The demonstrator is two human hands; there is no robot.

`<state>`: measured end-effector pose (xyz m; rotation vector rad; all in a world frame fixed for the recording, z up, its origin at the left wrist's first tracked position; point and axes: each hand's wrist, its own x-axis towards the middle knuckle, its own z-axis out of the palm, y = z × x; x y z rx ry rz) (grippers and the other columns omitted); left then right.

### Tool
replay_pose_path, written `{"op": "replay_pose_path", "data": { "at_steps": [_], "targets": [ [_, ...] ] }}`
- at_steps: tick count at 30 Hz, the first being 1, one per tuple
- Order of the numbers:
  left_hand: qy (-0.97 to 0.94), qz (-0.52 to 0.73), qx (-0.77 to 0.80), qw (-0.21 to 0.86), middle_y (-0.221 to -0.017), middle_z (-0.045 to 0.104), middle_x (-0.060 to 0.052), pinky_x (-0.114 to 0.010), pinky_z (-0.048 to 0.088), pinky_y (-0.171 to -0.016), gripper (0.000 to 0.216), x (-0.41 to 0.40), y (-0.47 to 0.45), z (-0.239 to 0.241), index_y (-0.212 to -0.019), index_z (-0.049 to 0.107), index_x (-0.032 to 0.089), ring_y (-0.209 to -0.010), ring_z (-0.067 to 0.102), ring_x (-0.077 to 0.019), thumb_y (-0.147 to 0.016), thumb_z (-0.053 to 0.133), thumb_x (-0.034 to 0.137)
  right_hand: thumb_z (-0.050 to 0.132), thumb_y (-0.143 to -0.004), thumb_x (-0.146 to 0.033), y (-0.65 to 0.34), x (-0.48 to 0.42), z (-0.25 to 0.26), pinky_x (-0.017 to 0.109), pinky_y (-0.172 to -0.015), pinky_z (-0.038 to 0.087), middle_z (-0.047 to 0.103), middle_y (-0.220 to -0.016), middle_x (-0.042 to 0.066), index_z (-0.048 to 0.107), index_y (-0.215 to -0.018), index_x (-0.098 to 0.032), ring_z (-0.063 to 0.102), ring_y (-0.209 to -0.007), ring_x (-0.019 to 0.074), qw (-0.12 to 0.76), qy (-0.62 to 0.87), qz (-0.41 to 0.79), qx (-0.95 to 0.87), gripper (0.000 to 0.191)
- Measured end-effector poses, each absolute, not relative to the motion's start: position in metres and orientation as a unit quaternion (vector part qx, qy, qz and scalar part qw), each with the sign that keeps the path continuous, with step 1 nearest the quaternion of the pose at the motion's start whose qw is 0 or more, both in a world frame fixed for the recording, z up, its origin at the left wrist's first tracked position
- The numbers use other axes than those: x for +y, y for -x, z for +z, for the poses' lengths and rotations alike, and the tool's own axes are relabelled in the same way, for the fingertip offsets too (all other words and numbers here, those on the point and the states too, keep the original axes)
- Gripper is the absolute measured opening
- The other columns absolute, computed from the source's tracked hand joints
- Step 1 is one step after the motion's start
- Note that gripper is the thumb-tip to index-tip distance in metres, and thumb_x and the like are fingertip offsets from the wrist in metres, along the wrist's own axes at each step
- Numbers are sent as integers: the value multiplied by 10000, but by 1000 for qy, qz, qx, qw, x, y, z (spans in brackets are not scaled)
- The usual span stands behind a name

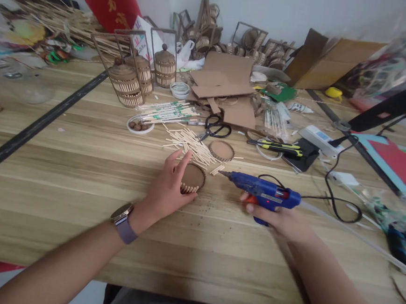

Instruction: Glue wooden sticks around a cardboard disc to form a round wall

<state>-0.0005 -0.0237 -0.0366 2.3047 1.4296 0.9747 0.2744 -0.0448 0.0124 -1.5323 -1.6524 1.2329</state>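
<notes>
My left hand [167,184], with a watch on its wrist, is curved round the left side of a round cardboard base [194,174]. Its thumb lies at the near edge and its fingers at the far side, gripping the base. A row of short wooden sticks [189,188] stands along the base's near rim. To the right, my right hand [271,216] is wrapped round a blue hot glue gun [261,189], fingers at its orange trigger. The nozzle points left, apart from the base. Beyond the base are a pile of loose sticks [189,144] and a second cardboard round [221,150].
Black scissors [219,129], a bowl of brown balls [140,125] and bundled sticks [173,112] lie farther back. Finished lantern-like baskets [126,82] stand back left. Cardboard sheets [226,79], a utility knife [277,147], a phone [303,155] and cables [329,194] are beyond and to the right.
</notes>
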Motion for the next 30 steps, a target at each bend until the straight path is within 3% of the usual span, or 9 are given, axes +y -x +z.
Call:
{"op": "replay_pose_path", "data": {
  "at_steps": [10, 15, 23, 30],
  "targets": [
    [-791, 342, 487, 139, -1518, 257, -179, -590, 425, -1083, 1175, -25, 1, -38, -1530, 61, 306, -1380, 364, -403, -661, 842, 176, 617, -790, -535, -266, -44, 0, 395, -803, 583, 768, -943, 66, 729, -950, -203, 706, -863, 262, 191, 542, 408, -709, 385],
    [-792, 341, 487, 141, -1518, 261, -180, -595, 424, -1077, 1176, -24, 2, -39, -1530, 56, 311, -1369, 382, -402, -664, 840, 186, 595, -819, -519, -260, -47, 0, 356, -741, 592, 768, -909, 71, 707, -928, -195, 709, -817, 250, 170, 527, 390, -736, 360],
    [-792, 340, 488, 134, -1504, 276, -178, -593, 389, -1108, 1184, -24, 1, -37, -1535, 68, 303, -1408, 323, -401, -652, 845, 175, 541, -814, -613, -257, -48, -3, 375, -710, 572, 747, -871, 93, 697, -921, -185, 698, -790, 267, 125, 551, 349, -748, 468],
    [-796, 340, 484, 128, -1500, 280, -179, -598, 395, -1100, 1188, -24, 1, -37, -1532, 59, 306, -1406, 321, -404, -652, 849, 182, 576, -808, -595, -257, -50, -6, 356, -693, 563, 731, -794, 64, 705, -893, -208, 688, -742, 249, 126, 559, 319, -755, 416]
  ]
}}
